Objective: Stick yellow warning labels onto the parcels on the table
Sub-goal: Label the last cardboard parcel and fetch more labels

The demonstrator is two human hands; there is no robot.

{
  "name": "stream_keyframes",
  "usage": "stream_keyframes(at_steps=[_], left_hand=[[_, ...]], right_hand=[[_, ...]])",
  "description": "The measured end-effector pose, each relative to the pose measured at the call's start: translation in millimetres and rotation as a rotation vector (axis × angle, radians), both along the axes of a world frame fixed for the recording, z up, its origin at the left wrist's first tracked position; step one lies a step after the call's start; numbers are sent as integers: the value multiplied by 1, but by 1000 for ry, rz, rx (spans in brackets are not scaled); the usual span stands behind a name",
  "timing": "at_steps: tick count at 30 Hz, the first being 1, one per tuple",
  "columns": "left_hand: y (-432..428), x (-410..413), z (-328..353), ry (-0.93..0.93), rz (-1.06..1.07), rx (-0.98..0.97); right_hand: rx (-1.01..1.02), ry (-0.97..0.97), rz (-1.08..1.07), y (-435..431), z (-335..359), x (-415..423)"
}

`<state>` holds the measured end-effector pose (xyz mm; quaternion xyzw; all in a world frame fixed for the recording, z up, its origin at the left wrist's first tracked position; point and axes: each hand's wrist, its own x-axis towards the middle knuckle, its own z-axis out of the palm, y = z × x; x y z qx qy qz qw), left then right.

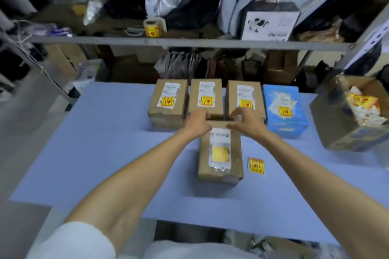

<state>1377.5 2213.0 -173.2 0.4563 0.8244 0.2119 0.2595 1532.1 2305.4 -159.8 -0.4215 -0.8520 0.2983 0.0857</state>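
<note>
A brown cardboard parcel (221, 153) lies in the middle of the blue table (105, 143), with a white address slip and a yellow warning label on its top. My left hand (197, 123) and my right hand (245, 122) grip its far end, one at each corner. Behind it stand three brown parcels in a row (168, 101) (205, 95) (245, 98) and a blue parcel (284, 109), each bearing a yellow label. A loose yellow warning label (256, 165) lies on the table just right of the held parcel.
An open cardboard box (347, 120) holding label scraps stands at the table's right end. A roll of yellow labels (152, 27) sits on the metal shelf (189, 41) behind the table, among bags and boxes.
</note>
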Motion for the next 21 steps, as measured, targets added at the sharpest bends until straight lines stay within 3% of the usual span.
stream_keyframes(at_steps=[6, 10, 15, 21], left_hand=[[-30, 18, -55, -218, 143, -3], [-45, 29, -76, -418, 228, 59], [-67, 34, -84, -743, 305, 156], [-78, 44, -88, -770, 354, 194]], right_hand=[[-142, 29, -107, -33, -56, 34], [-368, 140, -261, -48, -75, 46], [-413, 336, -365, -62, -88, 50], [-556, 452, -318, -76, -101, 52]])
